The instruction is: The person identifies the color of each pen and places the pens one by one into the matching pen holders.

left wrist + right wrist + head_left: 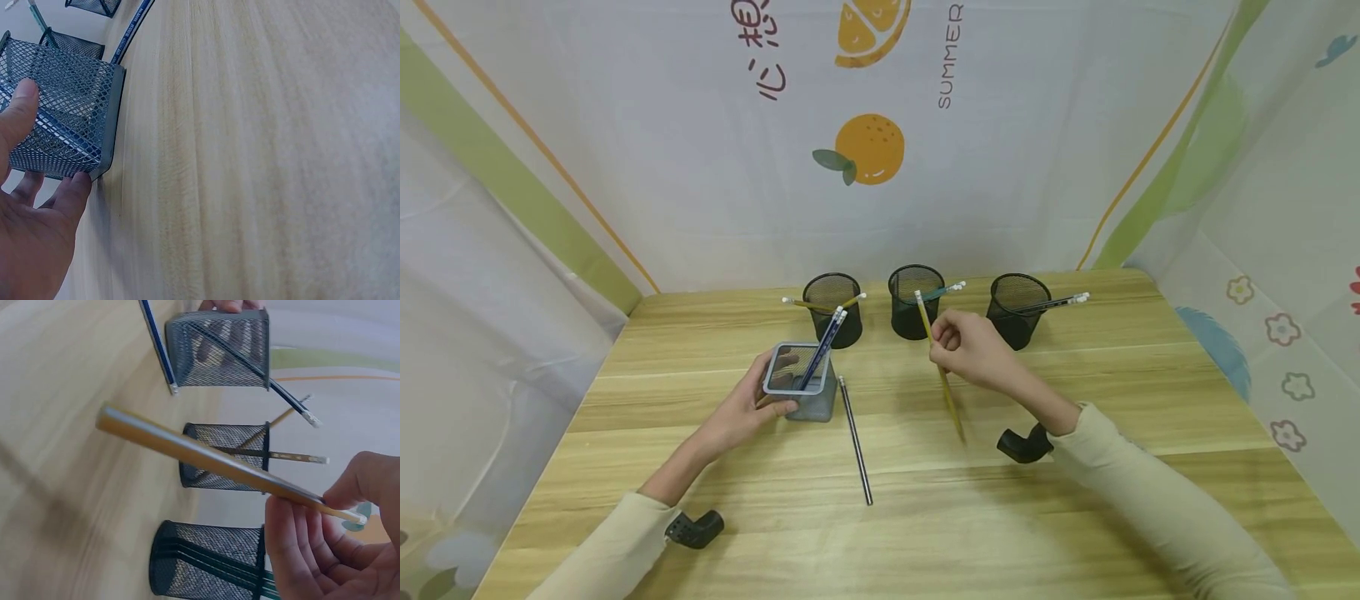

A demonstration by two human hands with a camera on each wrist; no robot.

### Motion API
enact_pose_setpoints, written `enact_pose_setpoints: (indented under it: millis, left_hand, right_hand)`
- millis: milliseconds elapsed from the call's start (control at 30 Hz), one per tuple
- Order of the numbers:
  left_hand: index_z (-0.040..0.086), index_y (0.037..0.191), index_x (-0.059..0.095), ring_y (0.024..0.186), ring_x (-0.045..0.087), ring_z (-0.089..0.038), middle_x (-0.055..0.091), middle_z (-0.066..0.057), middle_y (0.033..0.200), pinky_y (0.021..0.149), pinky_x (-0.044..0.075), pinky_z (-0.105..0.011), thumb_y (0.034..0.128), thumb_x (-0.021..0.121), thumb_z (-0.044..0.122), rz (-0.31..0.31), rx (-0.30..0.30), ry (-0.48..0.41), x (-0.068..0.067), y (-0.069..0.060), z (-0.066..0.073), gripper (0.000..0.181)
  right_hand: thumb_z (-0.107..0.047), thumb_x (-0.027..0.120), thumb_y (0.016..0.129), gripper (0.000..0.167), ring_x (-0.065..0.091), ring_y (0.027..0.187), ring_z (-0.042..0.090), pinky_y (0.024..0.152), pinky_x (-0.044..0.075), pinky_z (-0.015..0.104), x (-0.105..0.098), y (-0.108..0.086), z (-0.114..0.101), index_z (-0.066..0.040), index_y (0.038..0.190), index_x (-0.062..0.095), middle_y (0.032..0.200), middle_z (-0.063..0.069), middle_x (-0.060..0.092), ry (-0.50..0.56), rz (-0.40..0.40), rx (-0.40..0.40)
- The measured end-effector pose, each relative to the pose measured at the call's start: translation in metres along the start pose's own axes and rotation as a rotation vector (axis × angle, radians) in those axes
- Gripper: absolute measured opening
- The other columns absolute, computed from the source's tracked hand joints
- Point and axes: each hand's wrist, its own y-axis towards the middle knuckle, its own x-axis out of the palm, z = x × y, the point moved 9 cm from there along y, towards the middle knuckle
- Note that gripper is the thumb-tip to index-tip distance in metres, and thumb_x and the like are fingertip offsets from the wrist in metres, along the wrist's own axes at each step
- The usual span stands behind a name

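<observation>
My left hand grips a square grey mesh pencil holder by its side, thumb and fingers on opposite faces in the left wrist view. Dark blue pencils with white erasers lean inside it. Just right of the holder, another dark blue pencil lies on the table. My right hand pinches a yellow pencil near its white eraser end, which points up and away. The pencil's lower end slants down toward the table; whether it touches cannot be told.
Along the wooden table's back stand three round black mesh holders: the left one with yellow pencils, the middle one with green pencils, the right one with black pencils. A printed curtain hangs behind. Black wrist mounts extend from both sleeves.
</observation>
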Motion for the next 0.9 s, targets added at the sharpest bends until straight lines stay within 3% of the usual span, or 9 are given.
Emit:
enact_pose_setpoints:
  millis: [467, 900]
  left_hand:
    - [0.005, 0.158, 0.019, 0.143, 0.030, -0.046, 0.032, -0.024, 0.157, 0.114, 0.029, -0.059, 0.0953, 0.066, -0.006, 0.003, -0.010, 0.001, 0.000, -0.001, 0.000, 0.079]
    - [0.005, 0.158, 0.020, 0.143, 0.030, -0.046, 0.031, -0.025, 0.157, 0.114, 0.029, -0.060, 0.0952, 0.066, -0.006, -0.002, -0.005, -0.010, 0.000, 0.000, -0.001, 0.079]
  right_hand:
    - [-0.001, 0.060, 0.097, 0.004, 0.062, 0.086, 0.022, 0.071, 0.056, 0.033, -0.024, 0.000, -0.016, 0.001, 0.101, 0.059, 0.095, 0.010, 0.063, 0.090, 0.110, -0.077]
    - [0.001, 0.060, 0.099, 0.006, 0.063, 0.089, 0.025, 0.070, 0.060, 0.030, -0.041, 0.006, -0.024, 0.005, 0.104, 0.059, 0.098, 0.015, 0.063, 0.146, 0.241, -0.184]
